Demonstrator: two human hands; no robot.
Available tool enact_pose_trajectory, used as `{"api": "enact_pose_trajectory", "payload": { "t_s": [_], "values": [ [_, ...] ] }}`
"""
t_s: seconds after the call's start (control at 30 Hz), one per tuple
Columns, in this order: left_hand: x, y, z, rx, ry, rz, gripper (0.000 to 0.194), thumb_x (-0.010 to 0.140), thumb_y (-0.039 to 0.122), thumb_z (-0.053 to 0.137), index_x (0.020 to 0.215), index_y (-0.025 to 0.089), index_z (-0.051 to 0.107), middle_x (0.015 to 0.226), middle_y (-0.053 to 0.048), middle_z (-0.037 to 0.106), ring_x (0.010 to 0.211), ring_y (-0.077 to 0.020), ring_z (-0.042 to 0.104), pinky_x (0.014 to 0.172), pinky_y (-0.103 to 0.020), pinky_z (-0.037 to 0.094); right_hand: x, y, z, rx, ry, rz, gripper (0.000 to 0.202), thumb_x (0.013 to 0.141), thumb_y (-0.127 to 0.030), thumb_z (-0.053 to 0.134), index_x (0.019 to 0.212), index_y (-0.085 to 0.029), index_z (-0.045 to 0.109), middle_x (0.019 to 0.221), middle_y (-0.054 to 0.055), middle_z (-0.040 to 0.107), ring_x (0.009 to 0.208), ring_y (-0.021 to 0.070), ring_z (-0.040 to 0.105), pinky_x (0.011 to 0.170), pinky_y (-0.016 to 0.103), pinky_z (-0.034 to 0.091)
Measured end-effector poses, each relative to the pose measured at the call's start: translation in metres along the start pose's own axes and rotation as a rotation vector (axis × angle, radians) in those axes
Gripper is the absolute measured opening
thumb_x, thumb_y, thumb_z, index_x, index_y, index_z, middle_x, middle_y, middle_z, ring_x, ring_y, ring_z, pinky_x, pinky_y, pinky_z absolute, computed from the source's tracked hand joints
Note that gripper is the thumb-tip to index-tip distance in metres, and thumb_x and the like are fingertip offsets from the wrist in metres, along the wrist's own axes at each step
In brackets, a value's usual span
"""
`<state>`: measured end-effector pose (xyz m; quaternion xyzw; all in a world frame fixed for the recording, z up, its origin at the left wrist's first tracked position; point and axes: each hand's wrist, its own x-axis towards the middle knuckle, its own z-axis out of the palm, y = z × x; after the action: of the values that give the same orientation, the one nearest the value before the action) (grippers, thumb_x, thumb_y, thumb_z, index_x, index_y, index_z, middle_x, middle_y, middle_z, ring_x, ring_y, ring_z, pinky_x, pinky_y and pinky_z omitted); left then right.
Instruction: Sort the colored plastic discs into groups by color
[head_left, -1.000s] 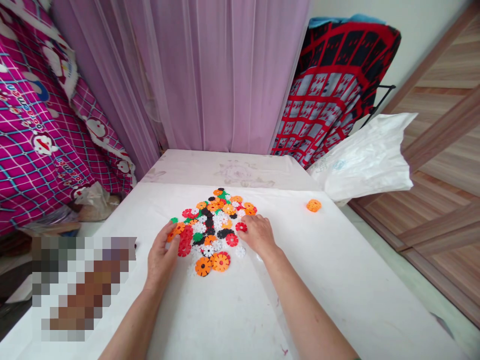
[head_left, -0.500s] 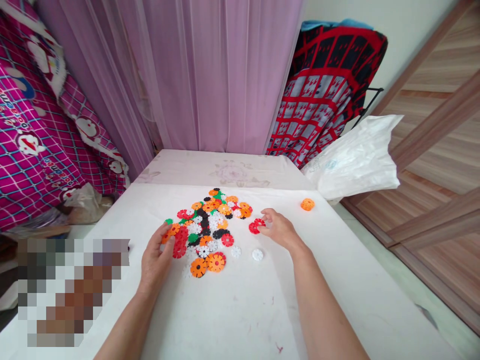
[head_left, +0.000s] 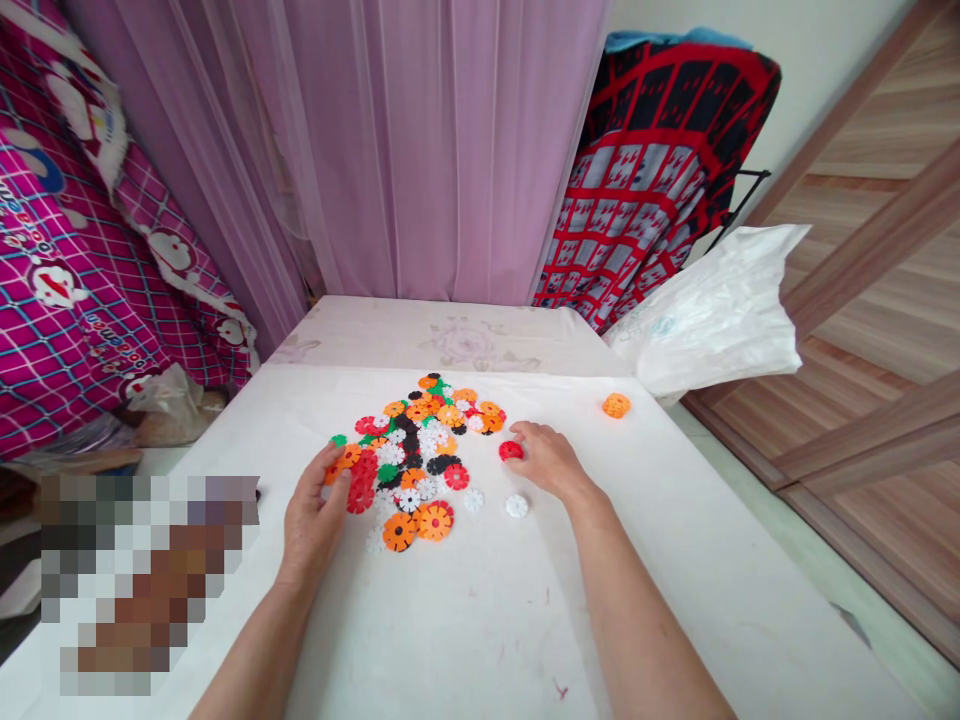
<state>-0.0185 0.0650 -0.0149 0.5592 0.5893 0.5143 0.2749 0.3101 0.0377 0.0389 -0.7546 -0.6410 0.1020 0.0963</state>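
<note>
A loose heap of plastic snowflake discs [head_left: 409, 440] in orange, red, white, black and green is spread on the white-covered table [head_left: 465, 620]. At the heap's left edge rests my left hand [head_left: 315, 495], thumb and fingers apart, next to orange discs [head_left: 348, 457] and overlapping red discs [head_left: 363, 482]. My right hand [head_left: 547, 458] is to the right of the heap, its thumb and fingers around a small stack of red discs [head_left: 511, 451]. The parts of the stack under the fingers are hidden. Nearer to me lies a white stack of discs [head_left: 517, 506].
An orange stack of discs [head_left: 616, 405] sits apart at the right. A white plastic bag [head_left: 712, 315] hangs at the table's right back corner. Purple curtains [head_left: 450, 150] are behind the table, and a blurred patch [head_left: 157, 590] covers the left side.
The red discs by my right hand were side by side and overlapping; now they are lined up as one stack. My right hand has shifted slightly left. The left hand stays in place.
</note>
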Motion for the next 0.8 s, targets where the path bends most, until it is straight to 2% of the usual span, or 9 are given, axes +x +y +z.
{"api": "enact_pose_trajectory", "payload": {
  "t_s": [0.13, 0.23, 0.33, 0.43, 0.53, 0.63, 0.7, 0.8],
  "values": [
    [0.0, -0.002, 0.002, -0.008, 0.001, -0.005, 0.038, 0.082, 0.043, 0.056, 0.113, 0.023, 0.064, 0.138, -0.007, 0.059, 0.131, -0.0243, 0.051, 0.115, -0.042, 0.034, -0.004, -0.018, -0.008, 0.023, 0.036, -0.072, 0.032, 0.079, -0.024, 0.062, 0.11, -0.023, 0.066, 0.116, 0.005, 0.068, 0.108, 0.0209, 0.058, 0.089, 0.03, 0.039],
    [0.0, -0.003, 0.002, -0.018, -0.005, -0.004, 0.037, 0.083, 0.042, 0.056, 0.114, 0.024, 0.064, 0.139, -0.007, 0.058, 0.132, -0.0234, 0.05, 0.116, -0.041, 0.033, -0.011, -0.046, -0.009, 0.013, -0.017, -0.112, 0.021, 0.081, -0.03, 0.063, 0.101, -0.024, 0.068, 0.105, 0.004, 0.071, 0.102, 0.0203, 0.06, 0.084, 0.03, 0.04],
    [-0.001, -0.002, 0.002, -0.006, -0.015, -0.007, 0.038, 0.084, 0.041, 0.055, 0.116, 0.024, 0.064, 0.141, -0.007, 0.056, 0.132, -0.0235, 0.049, 0.116, -0.042, 0.033, -0.019, -0.071, 0.0, -0.044, -0.057, -0.157, 0.02, 0.081, -0.039, 0.064, 0.092, -0.024, 0.068, 0.096, 0.005, 0.072, 0.096, 0.0223, 0.06, 0.079, 0.031, 0.039],
    [-0.001, 0.0, 0.001, 0.021, -0.016, -0.003, 0.037, 0.084, 0.041, 0.055, 0.116, 0.024, 0.064, 0.14, -0.007, 0.057, 0.131, -0.0239, 0.05, 0.115, -0.043, 0.033, -0.022, -0.084, 0.013, -0.1, -0.069, -0.194, 0.02, 0.079, -0.036, 0.065, 0.091, -0.021, 0.067, 0.094, 0.007, 0.071, 0.094, 0.0239, 0.06, 0.077, 0.032, 0.039],
    [-0.001, 0.001, 0.001, 0.027, -0.005, 0.01, 0.036, 0.083, 0.042, 0.056, 0.113, 0.024, 0.065, 0.137, -0.006, 0.059, 0.129, -0.0238, 0.052, 0.114, -0.042, 0.035, -0.021, -0.086, 0.022, -0.087, -0.074, -0.183, 0.019, 0.077, -0.028, 0.064, 0.094, -0.02, 0.066, 0.098, 0.008, 0.071, 0.095, 0.0232, 0.061, 0.077, 0.031, 0.039],
    [-0.001, 0.002, 0.001, 0.018, -0.005, 0.009, 0.036, 0.083, 0.043, 0.055, 0.112, 0.024, 0.065, 0.137, -0.006, 0.06, 0.129, -0.0235, 0.052, 0.114, -0.041, 0.035, -0.018, -0.08, 0.021, -0.01, -0.089, -0.151, 0.026, 0.076, -0.027, 0.065, 0.1, -0.022, 0.065, 0.101, 0.005, 0.071, 0.095, 0.0212, 0.062, 0.078, 0.029, 0.039],
    [-0.001, 0.001, 0.001, 0.012, -0.013, 0.001, 0.036, 0.083, 0.043, 0.055, 0.112, 0.025, 0.065, 0.137, -0.006, 0.06, 0.13, -0.0236, 0.052, 0.115, -0.041, 0.035, -0.015, -0.069, 0.013, 0.05, -0.086, -0.111, 0.028, 0.075, -0.03, 0.066, 0.103, -0.024, 0.064, 0.101, 0.003, 0.071, 0.093, 0.0194, 0.063, 0.076, 0.028, 0.04],
    [-0.001, 0.0, 0.002, 0.01, -0.015, 0.005, 0.036, 0.083, 0.043, 0.055, 0.113, 0.024, 0.065, 0.138, -0.006, 0.059, 0.13, -0.024, 0.051, 0.115, -0.041, 0.035, -0.009, -0.04, -0.002, 0.094, 0.009, -0.016, 0.026, 0.077, -0.032, 0.065, 0.102, -0.026, 0.064, 0.103, 0.002, 0.071, 0.092, 0.0183, 0.063, 0.074, 0.027, 0.041]
  ]
}}
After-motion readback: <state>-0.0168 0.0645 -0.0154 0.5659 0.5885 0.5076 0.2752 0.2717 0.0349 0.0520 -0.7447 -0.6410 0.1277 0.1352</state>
